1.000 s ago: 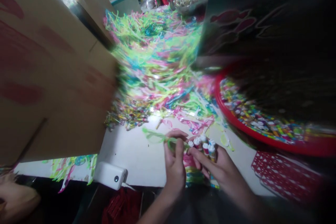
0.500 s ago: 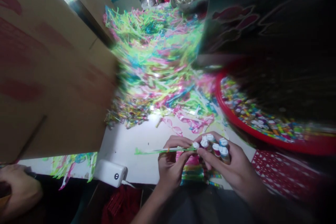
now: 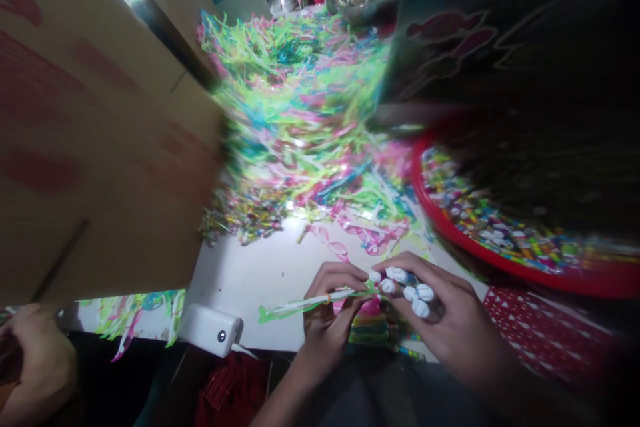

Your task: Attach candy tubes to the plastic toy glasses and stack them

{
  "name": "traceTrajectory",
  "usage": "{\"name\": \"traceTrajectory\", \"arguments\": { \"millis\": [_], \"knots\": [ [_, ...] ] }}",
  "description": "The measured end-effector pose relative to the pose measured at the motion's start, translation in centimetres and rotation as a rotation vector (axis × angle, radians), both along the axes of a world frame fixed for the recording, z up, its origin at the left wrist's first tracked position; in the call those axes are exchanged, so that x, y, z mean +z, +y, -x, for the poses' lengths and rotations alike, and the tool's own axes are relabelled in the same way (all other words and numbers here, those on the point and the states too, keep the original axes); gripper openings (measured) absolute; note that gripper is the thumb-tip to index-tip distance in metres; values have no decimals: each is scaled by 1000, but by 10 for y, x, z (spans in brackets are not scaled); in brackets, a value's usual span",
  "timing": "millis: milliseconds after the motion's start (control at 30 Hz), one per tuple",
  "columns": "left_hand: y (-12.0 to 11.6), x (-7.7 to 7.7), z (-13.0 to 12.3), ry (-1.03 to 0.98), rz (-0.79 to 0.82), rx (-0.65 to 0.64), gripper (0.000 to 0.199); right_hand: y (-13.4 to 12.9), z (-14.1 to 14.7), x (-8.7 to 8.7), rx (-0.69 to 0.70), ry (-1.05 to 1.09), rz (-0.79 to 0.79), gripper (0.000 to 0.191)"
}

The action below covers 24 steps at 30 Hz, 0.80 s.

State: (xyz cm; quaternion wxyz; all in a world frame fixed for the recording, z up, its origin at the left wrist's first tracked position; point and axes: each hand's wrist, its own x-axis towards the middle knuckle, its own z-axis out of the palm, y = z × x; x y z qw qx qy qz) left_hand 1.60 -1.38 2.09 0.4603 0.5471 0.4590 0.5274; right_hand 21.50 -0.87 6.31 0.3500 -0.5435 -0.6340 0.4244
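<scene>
My left hand [image 3: 330,310] grips a thin white stick [image 3: 310,303] wrapped in neon green plastic strip, with a small orange band near its middle. My right hand [image 3: 435,300] closes around a bundle of small white-capped tubes [image 3: 413,287], and its fingers hide most of their bodies. The two hands nearly meet, with the stick's inner end reaching the white caps. Beneath them lies a stack of colourful pink and green packets [image 3: 373,330], partly hidden by my hands.
A heap of neon plastic strips [image 3: 295,120] covers the white table [image 3: 250,273]. A red round tray [image 3: 450,240] of colourful tubes stands right, a large cardboard box [image 3: 100,133] left. A white power bank [image 3: 210,330] sits near the front edge. Another person's hand [image 3: 35,367] shows lower left.
The stick has tilted, its green end dropping lower left. My right hand has rolled over the tubes, so mainly their white caps show.
</scene>
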Motion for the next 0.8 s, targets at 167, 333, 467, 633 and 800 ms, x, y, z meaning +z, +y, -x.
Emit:
{"name": "traceTrajectory", "arguments": {
  "millis": [167, 333, 467, 633, 800],
  "knots": [
    [0, -2, -1, -42, 1, 10, 7, -3, 7, -2, -11, 28, -190, 35],
    [5, 5, -4, -100, -22, -27, 8, -8, 11, -4, -38, 66, -258, 39],
    [11, 8, -11, -170, -3, 17, 7, -11, 15, -2, -36, 76, -252, 32],
    [18, 4, -18, -296, 68, 69, 15, -7, 12, -12, 37, 201, -228, 30],
    [22, 1, -21, -370, 105, -4, 21, -2, 3, -25, 163, 235, -165, 50]
  ]
}}
